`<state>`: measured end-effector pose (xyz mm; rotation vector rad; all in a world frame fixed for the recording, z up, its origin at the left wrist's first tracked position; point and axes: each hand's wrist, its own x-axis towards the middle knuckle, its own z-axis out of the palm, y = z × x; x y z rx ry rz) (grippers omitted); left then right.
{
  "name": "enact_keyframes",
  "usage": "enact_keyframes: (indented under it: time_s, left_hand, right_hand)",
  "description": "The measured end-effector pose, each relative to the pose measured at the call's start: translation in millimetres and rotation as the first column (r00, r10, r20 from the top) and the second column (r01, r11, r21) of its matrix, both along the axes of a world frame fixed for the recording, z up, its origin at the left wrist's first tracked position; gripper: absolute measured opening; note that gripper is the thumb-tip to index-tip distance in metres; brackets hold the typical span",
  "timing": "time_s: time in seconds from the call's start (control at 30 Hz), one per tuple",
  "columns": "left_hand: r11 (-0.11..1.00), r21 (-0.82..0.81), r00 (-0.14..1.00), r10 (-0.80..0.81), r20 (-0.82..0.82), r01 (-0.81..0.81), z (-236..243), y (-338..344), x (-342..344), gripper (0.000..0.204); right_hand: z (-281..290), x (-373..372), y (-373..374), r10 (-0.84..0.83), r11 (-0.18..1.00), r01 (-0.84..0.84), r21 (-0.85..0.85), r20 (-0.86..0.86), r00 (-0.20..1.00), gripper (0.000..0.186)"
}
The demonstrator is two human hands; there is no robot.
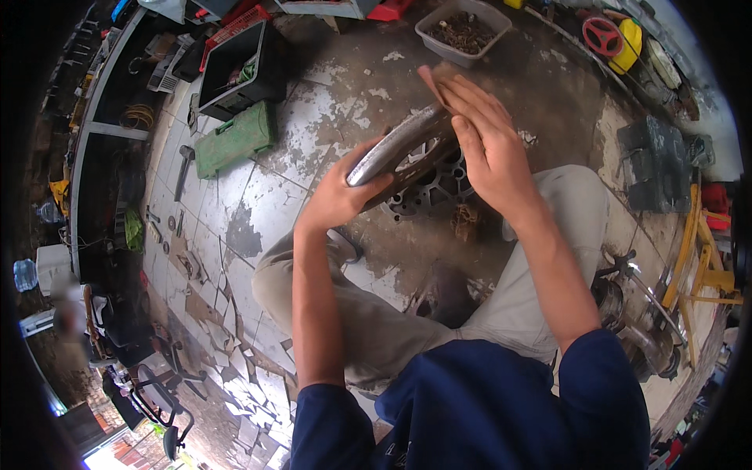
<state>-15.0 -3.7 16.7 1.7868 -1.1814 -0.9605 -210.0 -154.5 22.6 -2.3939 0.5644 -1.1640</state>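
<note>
My left hand [337, 192] is wrapped round the near left side of a thick metal ring [392, 145], held tilted above the floor between my knees. The ring has a bright outer edge and a dark inner face with openings. Against its far upper edge lies my right hand [489, 149], fingers pressed together over a thin reddish-brown piece [427, 78] that looks like sandpaper. Motion smears that piece and the fingertips. Under the ring a dark metal part [427, 200] with several round holes rests on the floor, partly covered by the ring and my right arm.
A grey tub [462, 55] of small metal parts stands at the far side. To the left are a black crate [235, 90], a green case [235, 141] and a hammer [184, 172]. A dark box [654, 160] and a yellow frame [689, 258] stand at the right, broken tiles [223, 329] at the lower left.
</note>
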Motion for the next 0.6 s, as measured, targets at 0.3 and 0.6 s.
enact_keyframes:
  time_s: [0.3, 0.6]
  left_hand:
    - [0.999, 0.038, 1.0, 0.013, 0.028, -0.014, 3, 2, -2, 0.055]
    - [1.0, 0.007, 1.0, 0.03, 0.009, -0.03, 3, 0, -3, 0.055]
  right_hand:
    - [-10, 1, -14, -0.039, 0.997, 0.035, 0.068, 0.065, 0.997, 0.033]
    - [-10, 1, -17, -0.043, 0.991, 0.034, 0.132, 0.059, 0.997, 0.034]
